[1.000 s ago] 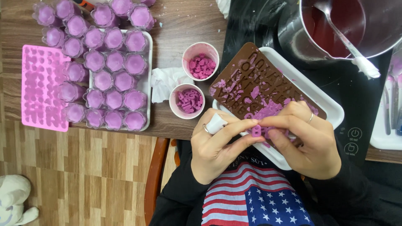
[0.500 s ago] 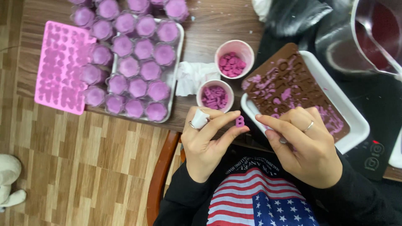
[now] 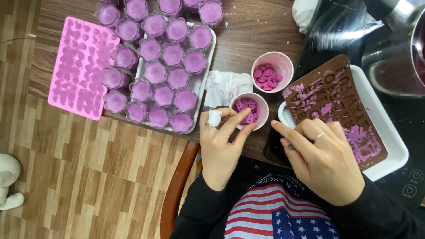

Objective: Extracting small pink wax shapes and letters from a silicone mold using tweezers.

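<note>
My left hand (image 3: 220, 144) reaches over the rim of the nearer small white cup (image 3: 261, 104), which holds small purple moulded pieces. Its thumb and forefinger are slightly apart at the cup and no piece shows between them. A white wrap sits on one finger. My right hand (image 3: 325, 166), wearing a ring, rests on the near corner of a brown letter mould (image 3: 336, 99) smeared with purple. The mould lies in a white tray (image 3: 394, 146). The forefinger points toward the cup, and nothing is held.
A second white cup (image 3: 285, 62) of purple pieces stands behind the first, beside a crumpled white tissue (image 3: 226, 86). At the left are a white tray's rim (image 3: 211, 53) with several purple-filled cups and a pink silicone mould (image 3: 82, 66). A metal pot (image 3: 394, 66) stands at the right, and a chair back (image 3: 177, 190) is below.
My left hand carried a small purple piece from the brown mould to the nearer cup; the piece no longer shows. My right hand settled on the mould's near corner. The view shifted left.
</note>
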